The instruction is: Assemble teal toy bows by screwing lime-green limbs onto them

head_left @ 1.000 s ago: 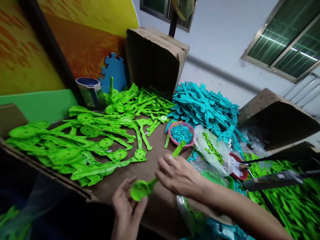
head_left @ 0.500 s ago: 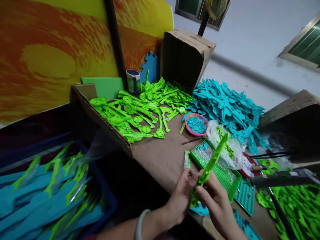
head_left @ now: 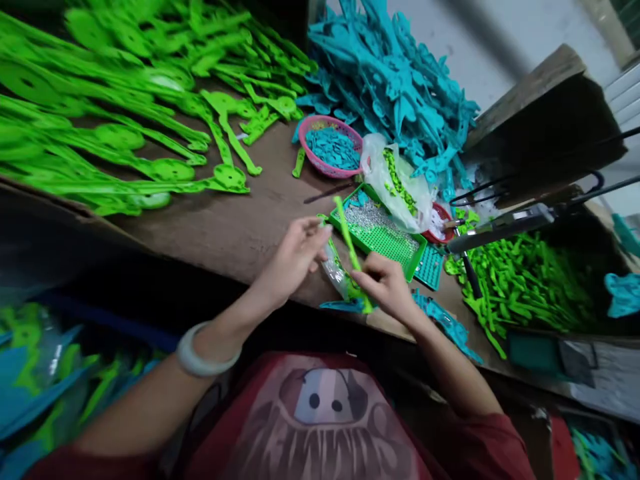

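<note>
My right hand is closed around a long, narrow green plastic part, which stands tilted with its thin end pointing away from me. To the left of it, my left hand is off the part, fingers loosely bent and apart, with nothing seen in them. Beside its fingertips, at the table edge, lies another green part in clear wrapping, partly hidden by the hand. Under the right hand, a flat blue part shows at the edge. Just beyond the hands sits a green tray of small silvery pieces.
Green parts are heaped at left, blue parts at the back, more green parts at right. A pink basket, a plastic bag and a dark tool arm stand around the tray. A crate is lower left.
My view has tilted down and closer to the table. My left hand has come away from the green plastic part and moved left; my right hand still holds it.
</note>
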The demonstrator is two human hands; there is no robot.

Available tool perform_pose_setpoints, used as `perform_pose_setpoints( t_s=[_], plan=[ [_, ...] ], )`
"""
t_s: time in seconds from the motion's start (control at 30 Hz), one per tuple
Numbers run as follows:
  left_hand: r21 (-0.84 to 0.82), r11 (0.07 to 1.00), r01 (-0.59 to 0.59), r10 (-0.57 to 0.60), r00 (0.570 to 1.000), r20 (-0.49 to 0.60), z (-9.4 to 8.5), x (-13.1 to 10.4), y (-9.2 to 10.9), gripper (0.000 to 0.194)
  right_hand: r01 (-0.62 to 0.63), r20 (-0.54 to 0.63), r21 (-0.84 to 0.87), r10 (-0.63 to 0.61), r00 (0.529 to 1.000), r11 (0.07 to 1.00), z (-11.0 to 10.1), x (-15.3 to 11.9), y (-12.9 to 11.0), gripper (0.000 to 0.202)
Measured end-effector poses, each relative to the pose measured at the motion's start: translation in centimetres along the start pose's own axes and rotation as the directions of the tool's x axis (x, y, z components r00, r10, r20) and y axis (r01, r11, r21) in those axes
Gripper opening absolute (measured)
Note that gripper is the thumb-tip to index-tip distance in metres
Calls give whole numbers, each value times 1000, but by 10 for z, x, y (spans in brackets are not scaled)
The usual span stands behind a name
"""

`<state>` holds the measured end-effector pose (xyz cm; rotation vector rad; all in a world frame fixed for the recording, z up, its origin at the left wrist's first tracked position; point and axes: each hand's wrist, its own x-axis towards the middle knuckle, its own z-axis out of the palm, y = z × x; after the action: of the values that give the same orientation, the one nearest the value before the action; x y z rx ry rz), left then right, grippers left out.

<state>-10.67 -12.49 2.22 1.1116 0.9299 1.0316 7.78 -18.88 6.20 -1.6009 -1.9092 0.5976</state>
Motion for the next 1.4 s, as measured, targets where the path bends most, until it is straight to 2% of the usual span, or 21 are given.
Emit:
perform_pose_setpoints(
  t_s=[0.07, 0.1, 0.17, 0.23, 0.3, 0.4, 0.5, 0.57, 0.6, 0.63, 0.7, 0.77, 0.87, 0.9, 1.03, 1.13, 1.2, 1.27, 1.33, 1.4],
  plan=[
    [63, 998, 4, -12, 992, 126, 5, 11, 1, 27, 38, 76, -94, -31, 997, 995, 13, 0, -6, 34],
    [83, 997, -7, -5, 990, 140, 9, 17, 1, 20, 43, 103, -135, -29, 994, 990, 16, 0, -9, 31],
    [96, 995, -32, 22, 995, 100, 16, 29, 0, 11, 34, 148, -174, -8, 989, 984, 14, -3, -16, 30],
    [105, 993, -51, 42, 996, 84, 20, 40, -3, 9, 21, 194, -179, 15, 981, 984, 7, -9, -17, 44],
    [115, 992, -58, 44, 992, 122, 22, 47, -9, 10, 20, 198, -205, 22, 980, 978, 3, -17, -15, 55],
    [140, 988, -57, 35, 987, 154, 20, 50, -17, 17, 26, 115, -283, 7, 993, 959, 6, -28, -6, 61],
    [205, 970, -131, 125, 991, 42, 8, 43, -20, 44, 22, 110, -355, 18, 994, 935, 15, -34, 3, 63],
    [302, 918, -258, 282, 959, -36, -3, 35, -20, 54, 12, 137, -390, 45, 990, 921, 18, -35, 6, 64],
    [358, 875, -325, 364, 930, -44, -8, 30, -19, 51, 7, 148, -405, 58, 987, 914, 18, -35, 6, 63],
    [407, 828, -385, 431, 902, -22, -12, 24, -19, 45, 2, 154, -420, 69, 986, 908, 17, -34, 6, 62],
    [468, 749, -470, 491, 867, 84, -16, 12, -21, 29, -8, 159, -449, 89, 983, 894, 15, -34, 5, 60],
    [510, 688, -517, 487, 849, 203, -17, -1, -26, 24, -8, 160, -468, 94, 983, 884, 13, -35, 4, 58],
    [545, 628, -555, 458, 830, 317, -15, -19, -36, 29, 13, 171, -489, 81, 982, 872, 15, -35, 5, 59],
    [534, 613, -583, 454, 812, 366, -14, -24, -40, 30, 29, 182, -501, 72, 981, 865, 16, -36, 6, 59],
    [434, 545, -718, 430, 683, 590, -14, -44, -58, 28, 119, 235, -523, 8, 972, 844, 21, -37, 13, 53],
    [476, 399, -784, 449, 620, 644, -15, -54, -69, 35, 131, 281, -497, 16, 959, 857, 13, -37, 14, 59],
    [530, 261, -807, 476, 585, 657, -13, -58, -74, 38, 117, 349, -448, 53, 936, 887, 3, -31, 9, 62],
    [567, 169, -806, 493, 567, 659, -10, -58, -77, 38, 70, 378, -339, 68, 923, 938, -7, -16, 2, 51],
    [565, 169, -807, 504, 564, 654, -6, -55, -78, 34, 9, 308, -171, 45, 950, 985, -10, 9, -7, 32],
    [549, 222, -806, 517, 575, 634, -3, -53, -77, 31, -19, 185, 39, 11, 983, 999, -4, 40, -15, 22]
  ],
)
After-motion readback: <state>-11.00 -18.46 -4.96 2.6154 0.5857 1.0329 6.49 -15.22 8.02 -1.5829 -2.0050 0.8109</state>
